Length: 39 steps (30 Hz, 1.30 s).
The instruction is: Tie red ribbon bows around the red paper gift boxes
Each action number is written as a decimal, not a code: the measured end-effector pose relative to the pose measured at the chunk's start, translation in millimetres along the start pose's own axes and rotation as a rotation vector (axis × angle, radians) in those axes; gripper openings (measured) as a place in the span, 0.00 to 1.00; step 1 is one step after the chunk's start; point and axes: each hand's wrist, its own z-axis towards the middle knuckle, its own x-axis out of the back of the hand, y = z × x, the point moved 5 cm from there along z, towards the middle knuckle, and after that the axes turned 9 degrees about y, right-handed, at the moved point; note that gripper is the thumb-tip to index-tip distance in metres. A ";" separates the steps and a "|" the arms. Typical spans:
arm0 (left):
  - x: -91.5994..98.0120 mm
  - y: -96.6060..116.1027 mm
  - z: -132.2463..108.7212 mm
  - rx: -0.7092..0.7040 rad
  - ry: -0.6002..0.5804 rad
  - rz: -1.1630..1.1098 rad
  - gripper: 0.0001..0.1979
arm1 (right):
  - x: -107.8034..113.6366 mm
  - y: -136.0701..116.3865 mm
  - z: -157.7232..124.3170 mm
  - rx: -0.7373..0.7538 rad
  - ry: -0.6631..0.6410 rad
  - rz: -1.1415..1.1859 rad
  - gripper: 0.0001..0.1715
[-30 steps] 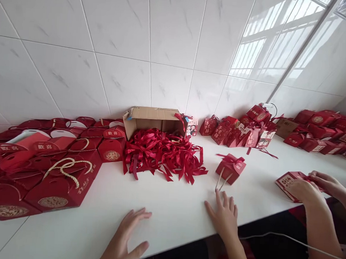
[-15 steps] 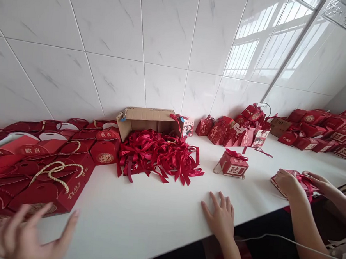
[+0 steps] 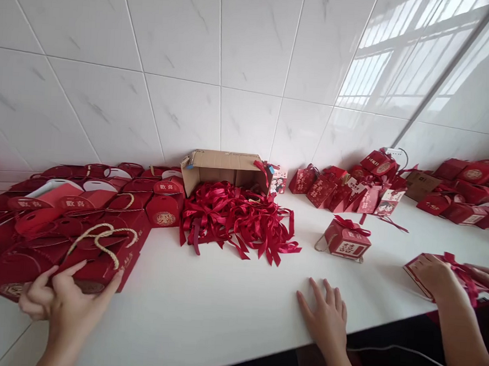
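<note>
At the left, my left hand [image 3: 66, 296] is at the near edge of a cluster of red gift boxes. Its thumb and fingers straddle the front of a red gift box [image 3: 92, 270] with a gold emblem, touching it; a twisted cream rope handle [image 3: 100, 237] lies above. My right hand [image 3: 325, 315] lies flat on the white table [image 3: 220, 308], fingers spread, holding nothing. Beyond it stands a small red box with a ribbon bow [image 3: 346, 239]. A heap of red ribbons [image 3: 238, 218] spills from an open cardboard box [image 3: 225, 161] at the middle back.
On the right, a co-worker's hands [image 3: 437, 275] are at a red box with a ribbon [image 3: 466, 276]. Small red bags [image 3: 335, 191] and more red boxes [image 3: 471, 191] line the tiled wall [image 3: 182, 113]. A white cable [image 3: 400, 350] crosses below the table edge.
My left hand has moved forward onto the red gift box and its fingers have come around the front. My right hand stays flat. The view has turned slightly left.
</note>
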 end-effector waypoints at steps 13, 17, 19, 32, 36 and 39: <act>-17.0 91.0 -115.8 -0.185 -0.574 -0.621 0.27 | 6.4 -59.6 26.8 0.310 -0.104 0.699 0.18; -20.5 116.0 -140.0 -0.175 -0.626 -0.746 0.28 | 15.2 -128.3 39.2 0.549 -0.340 0.583 0.17; -22.4 122.3 -142.6 -0.237 -0.682 -0.735 0.30 | 12.4 -156.2 46.3 0.603 -0.378 0.398 0.18; -10.3 114.4 -91.7 -0.562 -0.562 -0.385 0.24 | 14.5 -201.1 69.2 0.620 -0.411 0.593 0.15; -0.8 115.7 -100.6 -0.603 -0.569 -0.451 0.18 | 83.5 -164.9 93.4 0.347 -0.314 1.548 0.16; 5.6 118.5 -100.1 -0.550 -0.584 -0.464 0.10 | 142.6 -121.1 104.5 0.222 -0.093 2.029 0.09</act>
